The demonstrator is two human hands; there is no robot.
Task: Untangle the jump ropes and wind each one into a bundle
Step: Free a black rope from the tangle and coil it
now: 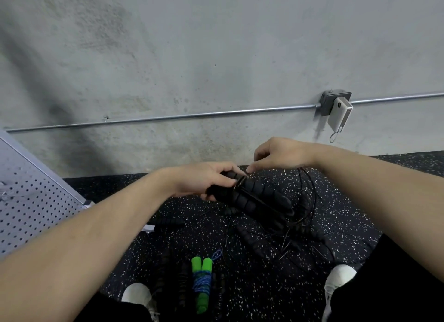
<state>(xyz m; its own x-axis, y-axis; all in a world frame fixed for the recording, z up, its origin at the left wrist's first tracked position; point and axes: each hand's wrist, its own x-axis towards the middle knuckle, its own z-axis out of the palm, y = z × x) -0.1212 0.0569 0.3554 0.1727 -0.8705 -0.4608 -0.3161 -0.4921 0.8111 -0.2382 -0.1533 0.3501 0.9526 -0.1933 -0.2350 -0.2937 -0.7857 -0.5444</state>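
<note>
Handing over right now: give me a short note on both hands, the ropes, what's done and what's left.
Left hand grips a pair of black foam handles.
Right hand pinches thin black cord at the handles' top; whether it is mid-wrap is unclear.
Loose black cord tangle and more black handles lie on the floor.
Done: green-handled rope wound into a bundle near the shoes.
Left: black ropes.

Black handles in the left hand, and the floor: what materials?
Black handles: likely foam, matte with ribbed segments, gripped by the left hand. Floor: looks like rubber matting, dull black with white flecks.
</note>
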